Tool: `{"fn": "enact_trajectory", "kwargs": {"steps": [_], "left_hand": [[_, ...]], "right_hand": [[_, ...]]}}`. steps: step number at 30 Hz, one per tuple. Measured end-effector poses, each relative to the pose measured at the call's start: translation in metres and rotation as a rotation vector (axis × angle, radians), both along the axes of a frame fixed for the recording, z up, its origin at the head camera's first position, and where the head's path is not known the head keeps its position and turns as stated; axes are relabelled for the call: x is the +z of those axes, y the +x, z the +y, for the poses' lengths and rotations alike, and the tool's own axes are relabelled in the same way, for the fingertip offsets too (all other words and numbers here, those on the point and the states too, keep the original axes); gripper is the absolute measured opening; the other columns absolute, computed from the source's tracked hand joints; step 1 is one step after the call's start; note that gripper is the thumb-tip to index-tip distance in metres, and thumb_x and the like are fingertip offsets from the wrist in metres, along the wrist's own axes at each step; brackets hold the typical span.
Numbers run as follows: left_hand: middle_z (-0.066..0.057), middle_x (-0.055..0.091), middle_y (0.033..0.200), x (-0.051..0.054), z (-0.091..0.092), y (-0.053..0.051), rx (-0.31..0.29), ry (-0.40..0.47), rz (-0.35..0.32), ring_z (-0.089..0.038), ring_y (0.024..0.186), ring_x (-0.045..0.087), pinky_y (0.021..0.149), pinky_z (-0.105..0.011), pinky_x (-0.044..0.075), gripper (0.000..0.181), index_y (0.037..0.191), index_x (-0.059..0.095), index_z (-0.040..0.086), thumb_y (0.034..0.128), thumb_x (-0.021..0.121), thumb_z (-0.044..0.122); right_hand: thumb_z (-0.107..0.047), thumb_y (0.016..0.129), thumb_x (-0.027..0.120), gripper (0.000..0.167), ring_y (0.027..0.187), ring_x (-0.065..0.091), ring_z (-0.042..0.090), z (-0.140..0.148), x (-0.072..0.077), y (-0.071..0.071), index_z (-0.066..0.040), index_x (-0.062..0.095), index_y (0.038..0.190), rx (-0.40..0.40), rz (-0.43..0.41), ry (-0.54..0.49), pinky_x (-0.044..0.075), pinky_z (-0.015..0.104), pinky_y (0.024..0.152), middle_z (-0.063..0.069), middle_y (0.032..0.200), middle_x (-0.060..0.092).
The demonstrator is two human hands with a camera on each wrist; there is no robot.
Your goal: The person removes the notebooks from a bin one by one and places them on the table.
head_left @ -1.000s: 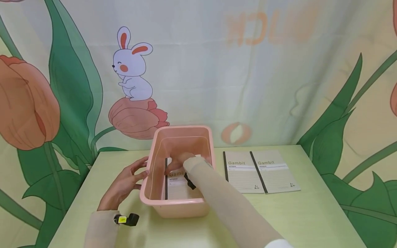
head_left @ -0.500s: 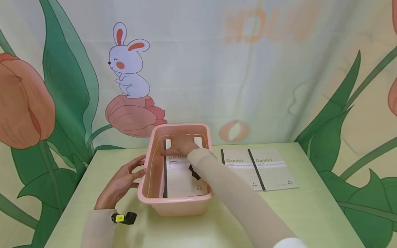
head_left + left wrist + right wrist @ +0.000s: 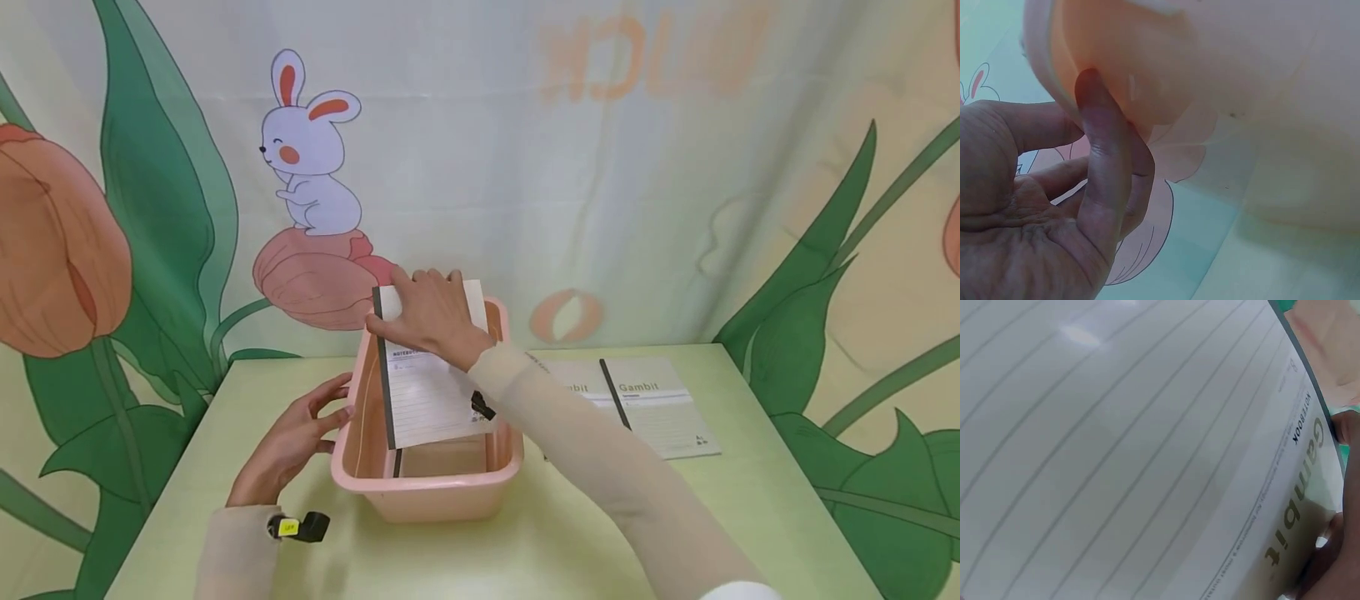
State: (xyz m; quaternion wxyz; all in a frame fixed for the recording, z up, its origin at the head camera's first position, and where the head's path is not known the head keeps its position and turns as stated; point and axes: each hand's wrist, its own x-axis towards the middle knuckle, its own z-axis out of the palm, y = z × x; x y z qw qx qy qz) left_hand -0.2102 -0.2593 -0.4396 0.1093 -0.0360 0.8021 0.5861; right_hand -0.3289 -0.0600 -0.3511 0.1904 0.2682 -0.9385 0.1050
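My right hand (image 3: 431,315) grips a white notebook (image 3: 435,404) by its upper part. The notebook has a dark spine and hangs tilted over the pink plastic bin (image 3: 427,504). In the right wrist view its ruled cover (image 3: 1122,456) with the word Gambit fills most of the picture. Beneath it, partly hidden, another notebook (image 3: 446,460) lies inside the bin. My left hand (image 3: 292,442) holds the bin's left rim; the left wrist view shows the thumb and fingers (image 3: 1102,150) pinching that rim.
Two more Gambit notebooks lie side by side on the pale green table right of the bin: the right one (image 3: 663,417) shows most of its cover, the left one (image 3: 581,392) is partly behind my right sleeve. A printed curtain (image 3: 450,167) hangs behind the table.
My right hand has risen from inside the bin with a notebook, which now tilts above the rim. My left hand stays on the bin's left rim.
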Motion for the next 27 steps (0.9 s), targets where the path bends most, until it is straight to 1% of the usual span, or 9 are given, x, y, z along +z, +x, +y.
{"fn": "enact_trajectory", "kwargs": {"steps": [3, 6, 10, 14, 17, 20, 23, 25, 27], "left_hand": [[-0.018, 0.025, 0.158, 0.0, -0.001, 0.0, -0.007, 0.003, 0.002, -0.044, 0.135, 0.042, 0.08, -0.037, 0.058, 0.069, 0.158, 0.022, 0.022, 0.0991, 0.058, 0.028], [-0.018, 0.024, 0.159, -0.001, -0.001, 0.0, -0.005, 0.006, -0.006, -0.044, 0.135, 0.041, 0.081, -0.037, 0.059, 0.069, 0.158, 0.022, 0.023, 0.0992, 0.058, 0.028], [-0.019, 0.024, 0.159, -0.004, -0.001, 0.0, -0.002, 0.01, -0.009, -0.044, 0.134, 0.043, 0.082, -0.039, 0.059, 0.069, 0.158, 0.022, 0.022, 0.0993, 0.058, 0.027], [-0.019, 0.025, 0.159, -0.005, -0.002, 0.001, -0.005, 0.019, -0.004, -0.044, 0.133, 0.044, 0.083, -0.041, 0.06, 0.069, 0.158, 0.022, 0.022, 0.0992, 0.058, 0.027], [-0.018, 0.026, 0.158, -0.006, -0.003, 0.002, -0.003, 0.02, -0.004, -0.043, 0.132, 0.045, 0.083, -0.041, 0.06, 0.069, 0.158, 0.023, 0.023, 0.0989, 0.058, 0.027], [-0.018, 0.027, 0.158, -0.005, -0.003, 0.004, -0.003, 0.01, 0.007, -0.043, 0.131, 0.046, 0.082, -0.041, 0.06, 0.069, 0.157, 0.023, 0.022, 0.0988, 0.059, 0.027], [-0.018, 0.028, 0.157, -0.004, -0.003, 0.005, -0.002, 0.006, 0.015, -0.043, 0.13, 0.048, 0.081, -0.04, 0.06, 0.068, 0.157, 0.024, 0.021, 0.0989, 0.059, 0.025], [-0.018, 0.028, 0.157, -0.004, -0.002, 0.005, -0.003, 0.006, 0.02, -0.043, 0.129, 0.049, 0.081, -0.04, 0.06, 0.067, 0.157, 0.024, 0.021, 0.099, 0.059, 0.024], [-0.018, 0.029, 0.157, -0.004, -0.001, 0.006, -0.008, 0.011, 0.019, -0.042, 0.128, 0.05, 0.081, -0.04, 0.06, 0.067, 0.157, 0.025, 0.021, 0.0991, 0.058, 0.025]], "right_hand": [[-0.071, 0.082, 0.045, 0.052, 0.065, 0.045, 0.014, 0.002, 0.019, 0.012, -0.025, 0.053, 0.104, 0.016, 0.115, -0.012, 0.031, 0.033, 0.063, -0.006, 0.07, 0.048], [-0.07, 0.081, 0.045, 0.05, 0.068, 0.045, 0.013, 0.007, 0.039, 0.025, -0.023, 0.052, 0.097, 0.022, 0.202, -0.011, 0.033, 0.034, 0.066, -0.006, 0.073, 0.048], [-0.069, 0.081, 0.048, 0.05, 0.072, 0.047, 0.014, 0.019, 0.063, 0.039, -0.021, 0.052, 0.095, 0.042, 0.292, -0.04, 0.035, 0.036, 0.072, -0.006, 0.077, 0.05], [-0.067, 0.08, 0.052, 0.051, 0.073, 0.046, 0.015, 0.035, 0.082, 0.05, -0.018, 0.052, 0.094, 0.067, 0.367, -0.103, 0.035, 0.036, 0.074, -0.004, 0.076, 0.049], [-0.066, 0.079, 0.053, 0.052, 0.075, 0.047, 0.017, 0.05, 0.095, 0.058, -0.016, 0.052, 0.094, 0.078, 0.407, -0.156, 0.035, 0.037, 0.075, -0.003, 0.077, 0.049], [-0.065, 0.08, 0.052, 0.053, 0.078, 0.049, 0.019, 0.069, 0.106, 0.066, -0.015, 0.054, 0.097, 0.081, 0.433, -0.206, 0.035, 0.039, 0.076, -0.001, 0.08, 0.052], [-0.064, 0.08, 0.052, 0.055, 0.08, 0.05, 0.021, 0.093, 0.113, 0.073, -0.012, 0.055, 0.099, 0.085, 0.447, -0.258, 0.035, 0.041, 0.077, 0.001, 0.082, 0.055], [-0.062, 0.08, 0.053, 0.056, 0.079, 0.05, 0.022, 0.111, 0.114, 0.077, -0.01, 0.056, 0.099, 0.088, 0.45, -0.29, 0.035, 0.043, 0.077, 0.004, 0.082, 0.057], [-0.06, 0.08, 0.055, 0.055, 0.077, 0.05, 0.024, 0.13, 0.111, 0.08, -0.008, 0.056, 0.098, 0.086, 0.455, -0.316, 0.034, 0.044, 0.077, 0.005, 0.081, 0.057]]}}
